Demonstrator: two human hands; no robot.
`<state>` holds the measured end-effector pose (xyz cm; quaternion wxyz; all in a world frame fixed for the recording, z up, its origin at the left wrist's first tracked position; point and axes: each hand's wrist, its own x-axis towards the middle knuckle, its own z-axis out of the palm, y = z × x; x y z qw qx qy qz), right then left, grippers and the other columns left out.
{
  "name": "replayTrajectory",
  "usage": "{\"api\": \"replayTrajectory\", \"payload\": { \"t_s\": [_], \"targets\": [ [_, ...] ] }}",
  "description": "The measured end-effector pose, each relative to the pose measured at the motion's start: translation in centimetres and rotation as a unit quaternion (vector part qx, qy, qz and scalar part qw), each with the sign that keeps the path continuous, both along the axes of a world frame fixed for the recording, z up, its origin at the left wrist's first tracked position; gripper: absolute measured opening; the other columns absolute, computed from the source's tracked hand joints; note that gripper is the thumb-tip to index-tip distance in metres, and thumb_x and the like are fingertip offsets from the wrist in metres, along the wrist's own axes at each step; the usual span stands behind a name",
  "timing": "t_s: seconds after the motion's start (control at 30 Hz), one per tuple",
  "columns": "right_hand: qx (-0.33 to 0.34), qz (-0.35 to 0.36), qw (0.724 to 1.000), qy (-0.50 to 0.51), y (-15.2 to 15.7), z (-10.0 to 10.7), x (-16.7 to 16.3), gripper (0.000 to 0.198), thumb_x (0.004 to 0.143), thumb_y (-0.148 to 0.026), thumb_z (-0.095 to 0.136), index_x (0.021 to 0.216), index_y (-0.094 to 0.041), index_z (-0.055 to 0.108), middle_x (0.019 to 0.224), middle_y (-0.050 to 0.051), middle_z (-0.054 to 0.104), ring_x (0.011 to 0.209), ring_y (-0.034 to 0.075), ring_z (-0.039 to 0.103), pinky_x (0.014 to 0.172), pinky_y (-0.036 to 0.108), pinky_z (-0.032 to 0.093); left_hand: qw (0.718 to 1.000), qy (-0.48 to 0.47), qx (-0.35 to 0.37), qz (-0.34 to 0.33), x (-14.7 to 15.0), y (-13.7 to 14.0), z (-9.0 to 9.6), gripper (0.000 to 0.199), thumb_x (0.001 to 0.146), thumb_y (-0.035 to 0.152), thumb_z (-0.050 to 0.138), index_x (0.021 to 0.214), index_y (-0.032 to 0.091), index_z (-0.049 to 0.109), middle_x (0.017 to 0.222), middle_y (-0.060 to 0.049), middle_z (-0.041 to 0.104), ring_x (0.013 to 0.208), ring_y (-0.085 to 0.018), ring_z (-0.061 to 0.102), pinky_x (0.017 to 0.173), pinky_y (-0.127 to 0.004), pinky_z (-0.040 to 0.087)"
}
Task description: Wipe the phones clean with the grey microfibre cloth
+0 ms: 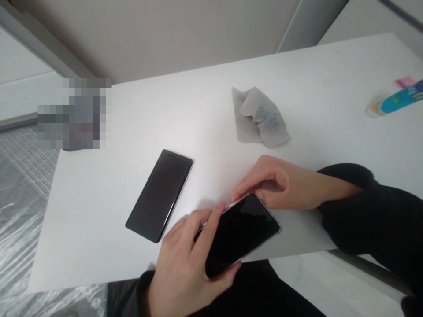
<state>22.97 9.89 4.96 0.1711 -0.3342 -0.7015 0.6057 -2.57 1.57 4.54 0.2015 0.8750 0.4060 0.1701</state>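
My left hand (191, 259) grips a smartphone (243, 231) by its two long edges, the thumb on the near side and fingers on the far side. The phone's dark screen faces up, and a clear rim shows at its right corner. At its upper corner my right hand (280, 182) is closed, with thumb and fingertips pinching the edge there. Whether those fingertips hold anything besides the phone's edge is hidden. A second smartphone (160, 196) lies screen up on the table, left of my hands.
Beyond my right hand a crumpled grey wipe or cloth with blue print (261, 116) rests on the white table (89, 246). A blue tube (401, 99) and a pink item (406, 82) are at the far right. A pixelated object (82, 116) stands at the left corner.
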Motion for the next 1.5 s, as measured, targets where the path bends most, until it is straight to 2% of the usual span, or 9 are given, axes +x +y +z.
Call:
{"api": "replayTrajectory", "payload": {
  "t_s": [0.27, 0.47, 0.63, 0.9, 1.1, 1.2, 1.3, 1.4, 1.5],
  "targets": [
    [-0.041, -0.008, 0.999, 0.031, 0.0, -0.1, 0.1, 0.031, 0.08, -0.014, 0.055, 0.097, -0.017, 0.081, 0.091, 0.002, 0.082, 0.077, 0.016, 0.074, 0.067, 0.022, 0.055, 1.0, -0.005, -0.008, 0.001, -0.1, 0.3, 0.1, 0.067, 0.087, 0.036, 0.067, 0.147, 0.014, 0.045, 0.116, -0.011, 0.067, 0.099, -0.023, 0.071, 0.083, -0.032, 0.06],
    [-0.031, -0.01, 0.997, 0.064, -0.1, -0.3, 0.1, 0.029, 0.083, -0.019, 0.055, 0.096, -0.015, 0.081, 0.087, 0.004, 0.081, 0.077, 0.016, 0.074, 0.067, 0.022, 0.056, 1.0, -0.016, -0.011, -0.003, -0.1, 0.3, 0.0, 0.068, 0.088, 0.037, 0.068, 0.147, 0.014, 0.045, 0.114, -0.01, 0.066, 0.097, -0.022, 0.07, 0.082, -0.031, 0.06],
    [-0.039, -0.006, 0.999, 0.027, 0.1, 0.1, 0.3, 0.027, 0.083, -0.018, 0.058, 0.095, -0.019, 0.082, 0.086, -0.001, 0.081, 0.077, 0.014, 0.074, 0.069, 0.019, 0.055, 0.999, -0.03, -0.007, -0.01, -0.1, 0.5, 0.0, 0.07, 0.088, 0.038, 0.069, 0.149, 0.013, 0.045, 0.115, -0.011, 0.064, 0.099, -0.022, 0.068, 0.084, -0.03, 0.059],
    [-0.058, -0.027, 0.996, 0.061, 0.0, -0.1, 0.5, 0.025, 0.085, -0.02, 0.062, 0.099, -0.018, 0.082, 0.087, -0.003, 0.08, 0.081, 0.013, 0.073, 0.073, 0.018, 0.055, 0.998, -0.046, 0.041, -0.005, -0.1, 0.3, -0.2, 0.076, 0.087, 0.035, 0.075, 0.153, 0.015, 0.043, 0.109, -0.008, 0.063, 0.094, -0.02, 0.065, 0.083, -0.027, 0.058],
    [-0.13, -0.011, 0.989, 0.066, 0.3, -0.2, 0.3, 0.025, 0.09, -0.018, 0.058, 0.103, -0.015, 0.079, 0.089, -0.002, 0.079, 0.082, 0.012, 0.072, 0.08, 0.02, 0.056, 0.996, -0.066, 0.05, 0.015, 0.0, 0.2, -0.2, 0.081, 0.085, 0.038, 0.077, 0.155, 0.017, 0.043, 0.108, -0.006, 0.062, 0.092, -0.018, 0.064, 0.081, -0.024, 0.057],
    [-0.186, -0.008, 0.978, 0.096, 0.3, 0.0, 0.3, 0.025, 0.092, -0.02, 0.057, 0.105, -0.014, 0.078, 0.092, 0.0, 0.079, 0.081, 0.011, 0.073, 0.079, 0.02, 0.057, 0.995, -0.066, 0.055, 0.043, -0.2, 0.0, -0.3, 0.087, 0.084, 0.038, 0.077, 0.159, 0.02, 0.037, 0.113, -0.006, 0.06, 0.096, -0.019, 0.064, 0.083, -0.026, 0.058],
    [-0.239, -0.013, 0.958, 0.156, 0.3, 0.1, 0.4, 0.026, 0.093, -0.022, 0.059, 0.112, -0.015, 0.076, 0.104, 0.002, 0.079, 0.09, 0.014, 0.074, 0.082, 0.023, 0.058, 0.991, -0.065, 0.054, 0.103, -0.2, -0.3, -0.3, 0.091, 0.083, 0.037, 0.077, 0.161, 0.023, 0.032, 0.113, -0.006, 0.057, 0.099, -0.021, 0.064, 0.084, -0.031, 0.059],
    [-0.242, 0.0, 0.952, 0.19, 0.3, 0.1, 0.5, 0.035, 0.089, -0.019, 0.065, 0.123, -0.017, 0.072, 0.121, 0.005, 0.076, 0.108, 0.019, 0.072, 0.09, 0.028, 0.057, 0.985, -0.049, 0.064, 0.155, 0.0, -0.5, -0.4, 0.092, 0.083, 0.036, 0.077, 0.162, 0.023, 0.031, 0.112, -0.006, 0.055, 0.096, -0.021, 0.063, 0.079, -0.03, 0.059],
    [-0.231, 0.016, 0.954, 0.19, 0.1, 0.1, 0.5, 0.047, 0.09, -0.019, 0.066, 0.137, -0.015, 0.062, 0.13, 0.01, 0.073, 0.117, 0.021, 0.069, 0.097, 0.034, 0.055, 0.977, -0.034, 0.085, 0.191, 0.3, -0.8, -0.5, 0.09, 0.085, 0.032, 0.076, 0.162, 0.024, 0.03, 0.113, -0.007, 0.055, 0.096, -0.021, 0.063, 0.074, -0.028, 0.059]
  ]
}}
